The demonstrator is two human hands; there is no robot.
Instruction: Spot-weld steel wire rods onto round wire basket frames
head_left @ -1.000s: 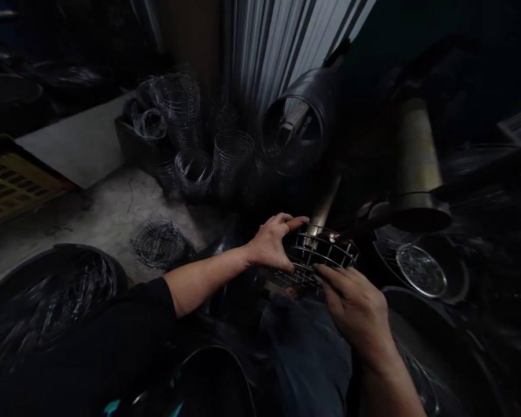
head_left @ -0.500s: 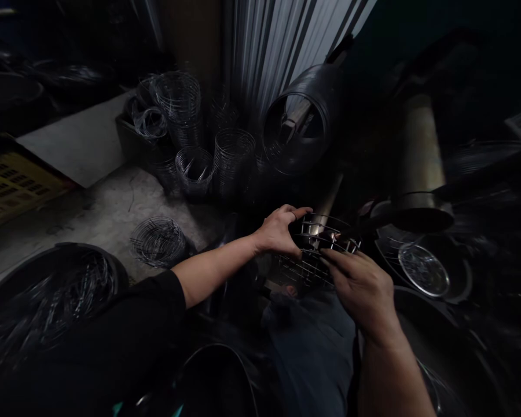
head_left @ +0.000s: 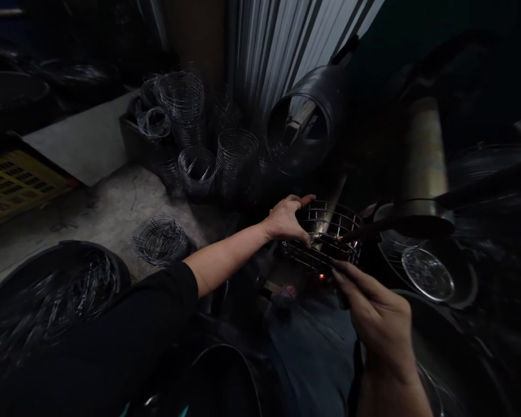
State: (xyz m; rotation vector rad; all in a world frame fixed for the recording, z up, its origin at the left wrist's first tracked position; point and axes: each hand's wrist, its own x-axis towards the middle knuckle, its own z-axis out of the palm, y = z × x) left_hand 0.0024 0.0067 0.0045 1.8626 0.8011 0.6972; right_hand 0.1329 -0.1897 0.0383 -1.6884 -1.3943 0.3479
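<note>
Nearest the camera, the right hand [head_left: 380, 315] reached toward the near rim of a round wire basket [head_left: 325, 237], fingers loosely extended at its edge, while the left hand [head_left: 286, 223] gripped the basket's left rim. The basket sat under a dark metal arm [head_left: 391, 225], a small spark below it. Farther off, wire coils [head_left: 195, 168] stood on the floor [head_left: 108, 214].

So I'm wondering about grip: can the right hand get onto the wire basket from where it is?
Probably yes: the right hand sits just below the wire basket, with nothing visible between them.
</note>
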